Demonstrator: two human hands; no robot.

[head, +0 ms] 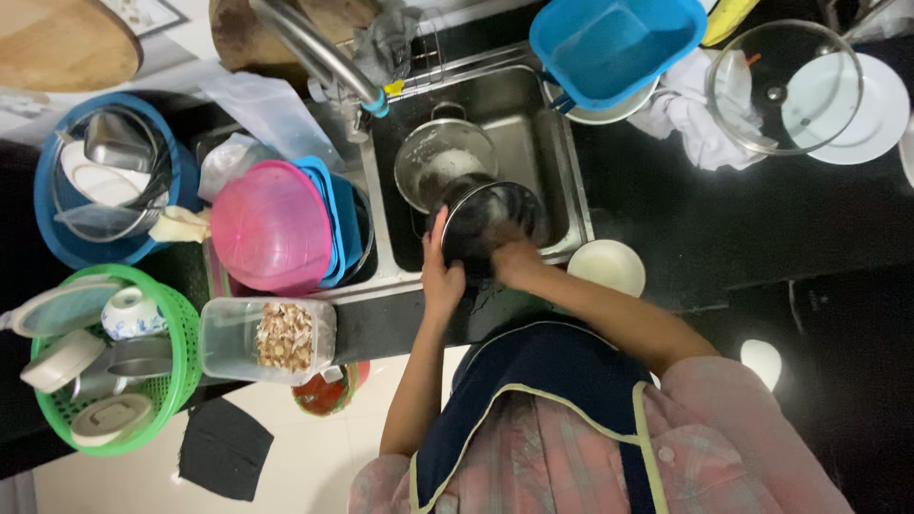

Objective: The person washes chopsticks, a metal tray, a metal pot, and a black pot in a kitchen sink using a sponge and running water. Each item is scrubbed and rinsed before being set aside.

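Head view looks down on a steel sink, where the left hand is clamped on the rim of a dark round pan. Right hand presses against the pan's near edge; whether its grip is closed is unclear. A steel pot sits just behind, a pink bowl lies to the left.

Pink bowl, green basket, glass lid, blue tub around the sink.
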